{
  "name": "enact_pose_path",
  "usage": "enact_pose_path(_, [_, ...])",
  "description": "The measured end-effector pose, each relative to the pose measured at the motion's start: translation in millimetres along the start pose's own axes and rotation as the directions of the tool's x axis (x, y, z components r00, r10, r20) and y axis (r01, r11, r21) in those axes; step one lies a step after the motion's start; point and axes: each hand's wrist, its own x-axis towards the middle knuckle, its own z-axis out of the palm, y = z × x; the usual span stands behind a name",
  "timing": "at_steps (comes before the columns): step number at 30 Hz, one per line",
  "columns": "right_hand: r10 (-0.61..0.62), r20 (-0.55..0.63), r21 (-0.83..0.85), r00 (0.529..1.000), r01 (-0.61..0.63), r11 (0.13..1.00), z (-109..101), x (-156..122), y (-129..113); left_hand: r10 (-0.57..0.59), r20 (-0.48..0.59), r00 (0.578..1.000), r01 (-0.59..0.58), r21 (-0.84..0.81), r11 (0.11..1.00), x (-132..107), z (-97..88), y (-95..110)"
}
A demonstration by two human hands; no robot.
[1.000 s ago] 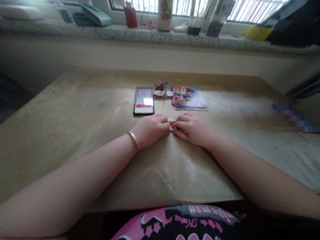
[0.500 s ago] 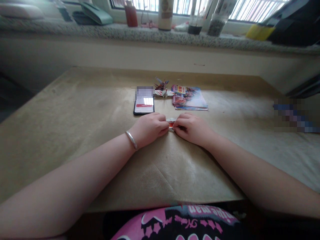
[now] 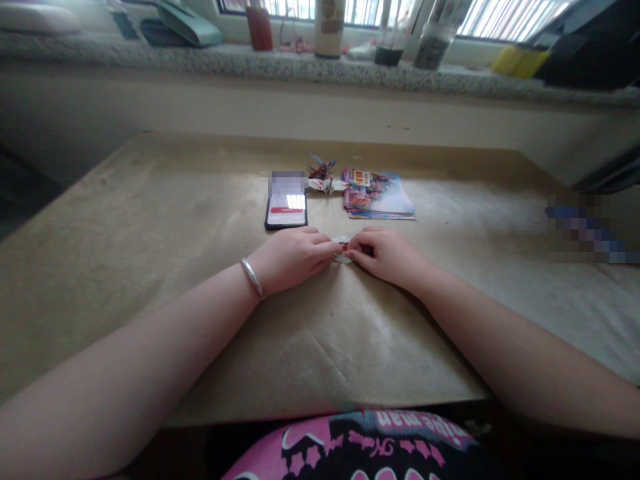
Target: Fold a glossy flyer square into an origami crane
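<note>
A small folded piece of paper [image 3: 343,259], white with some red, lies on the table between my hands, largely covered by the fingers. My left hand [image 3: 297,257], with a silver bangle at its wrist, presses its fingertips on the paper's left part. From the other side my right hand [image 3: 387,255] pinches the paper's right part between thumb and fingers. Just beyond the left hand lies a phone [image 3: 287,217] with a lit screen. Behind the paper are folded paper figures [image 3: 324,179] and a stack of printed paper sheets [image 3: 385,197].
The table [image 3: 240,373] has a tan cover with creases. A granite windowsill [image 3: 200,63] runs behind it, bearing a red bottle [image 3: 260,28], a pale bottle [image 3: 329,30], jars and a yellow item [image 3: 520,61]. A blurred blue object [image 3: 590,230] lies at the right edge.
My left fingers have stretched further right over the paper, covering more of its red strip. The right hand stays almost in place, still pinching.
</note>
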Motion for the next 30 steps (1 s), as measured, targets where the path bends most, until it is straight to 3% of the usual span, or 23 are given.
enact_pose_path(4, [0.049,0.027,0.043,0.998,-0.050,0.998,0.6,1.5,4.2,0.119,0.036,0.992,-0.119,0.005,0.993,-1.5,-3.3,-4.7])
enact_pose_path(10, [0.118,0.013,0.118,0.993,-0.119,0.986,0.6,-0.9,7.1,0.099,0.057,0.993,-0.102,0.047,0.994,-1.3,-3.0,-3.7])
enact_pose_path(16, [-0.060,-0.088,-0.027,0.994,0.057,0.998,-0.1,-6.1,6.9,0.057,0.064,0.996,-0.062,0.074,0.995,-0.3,-0.2,-1.1])
enact_pose_path(20, [-0.142,-0.073,-0.125,0.987,0.133,0.983,-1.0,-7.4,6.6,0.045,0.038,0.998,-0.048,0.079,0.996,0.8,0.8,0.4])
enact_pose_path(30, [-0.084,-0.083,-0.138,0.993,0.072,0.988,-0.8,-7.0,2.3,0.063,0.024,0.998,-0.065,0.056,0.996,-1.1,1.2,-2.0])
